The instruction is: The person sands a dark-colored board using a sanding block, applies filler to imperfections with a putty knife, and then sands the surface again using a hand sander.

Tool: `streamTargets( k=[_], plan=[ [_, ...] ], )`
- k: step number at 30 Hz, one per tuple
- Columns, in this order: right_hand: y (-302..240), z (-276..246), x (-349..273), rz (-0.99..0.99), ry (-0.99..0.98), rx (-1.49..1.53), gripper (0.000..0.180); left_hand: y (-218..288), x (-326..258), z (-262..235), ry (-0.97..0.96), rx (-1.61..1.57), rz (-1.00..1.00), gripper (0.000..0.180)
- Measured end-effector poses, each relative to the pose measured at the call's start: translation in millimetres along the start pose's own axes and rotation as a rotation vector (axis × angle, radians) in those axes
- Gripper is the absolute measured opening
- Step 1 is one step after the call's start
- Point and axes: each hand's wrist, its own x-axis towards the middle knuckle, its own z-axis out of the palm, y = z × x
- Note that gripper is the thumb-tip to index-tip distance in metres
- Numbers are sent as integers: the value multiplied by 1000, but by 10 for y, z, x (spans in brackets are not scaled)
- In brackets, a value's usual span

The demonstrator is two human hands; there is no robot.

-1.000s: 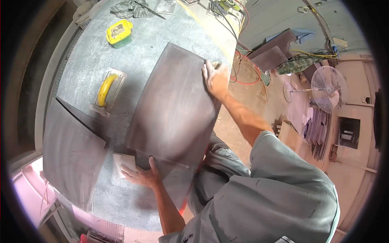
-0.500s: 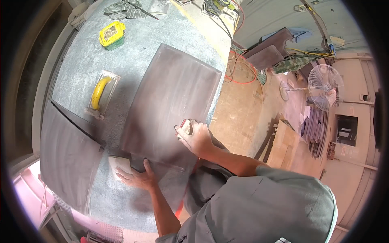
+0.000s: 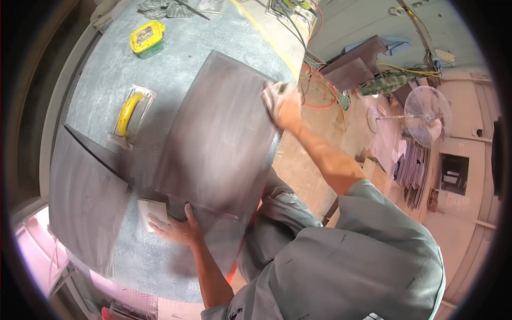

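Note:
A dark brownish-grey panel (image 3: 218, 122) lies on the blue-grey worktable (image 3: 181, 280), with pale dusty smears across its face. My right hand (image 3: 282, 104) is closed at the panel's upper right edge, wrapped round a small pale sanding block that the fingers mostly hide. At the near left corner, my left hand (image 3: 178, 228) lies with fingers spread. Its fingertips rest on a pale square sheet (image 3: 152, 213) like sandpaper, and the thumb points up at the panel's near edge.
A second curved dark panel (image 3: 88, 197) lies at left. Beyond it sit a yellow-handled trowel-like tool (image 3: 128, 114) and a yellow-lidded green tub (image 3: 148, 40). Crumpled cloth (image 3: 162, 8) lies at the far edge. To the right stand a fan (image 3: 426, 114) and orange hoses (image 3: 320, 106).
My right hand has moved from the panel's lower middle, away and to the right, up to its right edge with the block. The left hand keeps its place on the pale sheet.

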Motion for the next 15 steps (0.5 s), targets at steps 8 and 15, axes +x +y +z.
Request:
streamTargets(
  k=[8,15],
  plan=[
    [-224,-13,-147,-235,6,-47,35,51,20,-34,149,-111,32,87],
    [-1696,45,-1431,-206,-123,15,39,64,50,-73,124,-85,38,87]
  ],
)
